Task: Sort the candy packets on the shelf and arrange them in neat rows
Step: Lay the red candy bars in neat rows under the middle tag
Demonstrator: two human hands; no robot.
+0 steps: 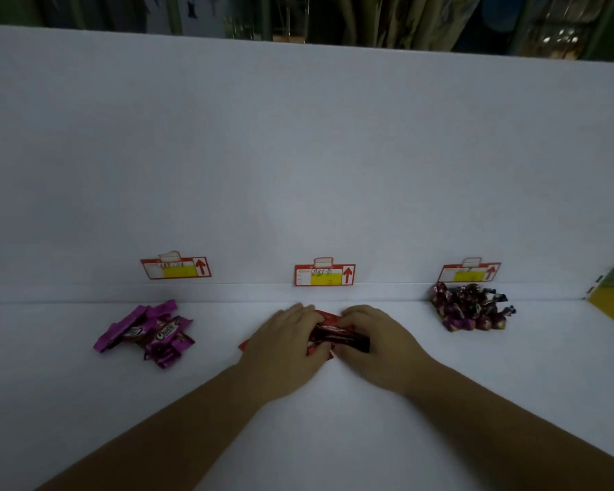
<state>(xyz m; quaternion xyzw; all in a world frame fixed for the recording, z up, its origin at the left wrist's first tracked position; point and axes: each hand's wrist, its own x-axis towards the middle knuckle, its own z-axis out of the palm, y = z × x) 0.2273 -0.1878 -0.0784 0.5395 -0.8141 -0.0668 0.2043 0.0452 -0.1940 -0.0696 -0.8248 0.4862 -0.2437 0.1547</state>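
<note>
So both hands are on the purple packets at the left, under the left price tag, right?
Not quite. In the head view, both hands, left and right, are on the red packets in the middle, under the middle tag. The purple packets lie untouched at the left.

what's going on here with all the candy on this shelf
A person is sorting candy on a white shelf. Both hands work the middle pile: the left hand and right hand are gathered around the red packets, below the middle price tag. To the left, the purple packets lie in a loose heap, not yet in rows. To the right, the small dark twist-wrapped candies sit bunched against the back wall.
</note>
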